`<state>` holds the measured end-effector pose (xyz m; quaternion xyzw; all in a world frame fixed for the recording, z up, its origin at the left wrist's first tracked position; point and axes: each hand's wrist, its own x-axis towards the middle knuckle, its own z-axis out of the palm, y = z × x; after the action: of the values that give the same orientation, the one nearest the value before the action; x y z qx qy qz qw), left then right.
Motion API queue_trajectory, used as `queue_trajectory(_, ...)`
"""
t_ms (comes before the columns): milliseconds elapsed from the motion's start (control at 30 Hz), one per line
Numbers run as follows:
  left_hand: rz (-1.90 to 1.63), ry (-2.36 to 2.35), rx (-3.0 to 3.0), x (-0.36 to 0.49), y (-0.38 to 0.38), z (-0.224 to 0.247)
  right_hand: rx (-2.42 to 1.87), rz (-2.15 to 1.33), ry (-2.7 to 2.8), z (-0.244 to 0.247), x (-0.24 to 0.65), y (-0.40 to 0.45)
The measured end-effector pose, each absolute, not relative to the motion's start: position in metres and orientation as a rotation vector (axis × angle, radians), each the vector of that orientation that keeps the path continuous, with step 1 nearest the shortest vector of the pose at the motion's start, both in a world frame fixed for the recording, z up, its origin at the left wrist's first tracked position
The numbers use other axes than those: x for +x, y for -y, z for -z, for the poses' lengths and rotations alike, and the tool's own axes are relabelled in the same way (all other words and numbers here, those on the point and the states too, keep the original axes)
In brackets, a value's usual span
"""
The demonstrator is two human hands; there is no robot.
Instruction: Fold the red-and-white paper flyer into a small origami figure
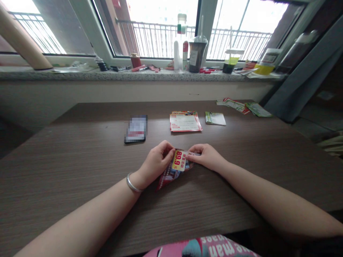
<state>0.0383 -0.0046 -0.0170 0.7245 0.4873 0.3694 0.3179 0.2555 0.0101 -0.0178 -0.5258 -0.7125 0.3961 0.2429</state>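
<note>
Between my hands, just above or on the brown table point(88, 178), is a folded printed leaflet point(171, 175) with a yellow "89.9" price patch. Its lower left end narrows to a point. My left hand point(158, 159), with a silver bangle at the wrist, pinches its upper left edge between thumb and fingers. On the other side my right hand point(207, 157) grips the upper right part, thumb on top. Beyond them lie a stack of red-edged printed sheets point(185, 122) and a smaller stack of green and white cards point(215, 118).
A phone point(136, 129) with a blurred screen lies left of the sheets. More leaflets point(237, 105) are at the table's far right corner. Along the stone windowsill point(150, 75) stand a clear bottle point(180, 46), a dark drink cup point(197, 53), a yellow-labelled jar point(266, 62) and pens.
</note>
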Motion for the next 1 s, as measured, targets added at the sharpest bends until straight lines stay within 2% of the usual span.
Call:
queue_trajectory(333, -0.922, -1.232, 1.94, 0.039, 0.007, 0.017, -1.429, -1.274, 1.901, 0.015, 0.253, -0.01)
queue_trajectory(767, -0.993, -1.319, 1.889, 0.033, 0.001, 0.023, -1.487, -0.998, 1.999, 0.018, 0.269, -0.015)
queue_trajectory(1000, -0.982, -1.354, 1.911, 0.031, -0.002, 0.027, -1.467, -1.016, 2.025, 0.019, 0.273, -0.016)
